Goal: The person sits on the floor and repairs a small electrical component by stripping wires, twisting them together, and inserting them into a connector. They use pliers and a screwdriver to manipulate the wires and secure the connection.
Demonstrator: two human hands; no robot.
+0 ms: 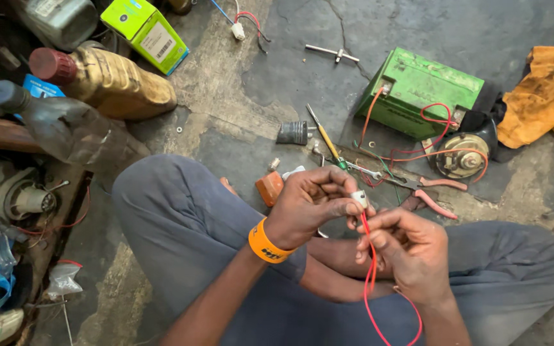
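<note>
Above your crossed legs, your left hand [309,205] pinched a white connector [358,197]; your right hand [408,247] gripped its red wire [370,275].

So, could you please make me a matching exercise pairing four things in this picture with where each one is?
Things:
1. white connector
2. battery
3. pliers
4. orange cloth

Places:
A. at the right edge of the floor
B. pinched in the left hand's fingertips, red wire running down past the right hand
C. on the floor just above the right hand
D. on the floor beside the round horn, wires attached

Pairs: 1-B, 2-D, 3-C, 4-A
</note>
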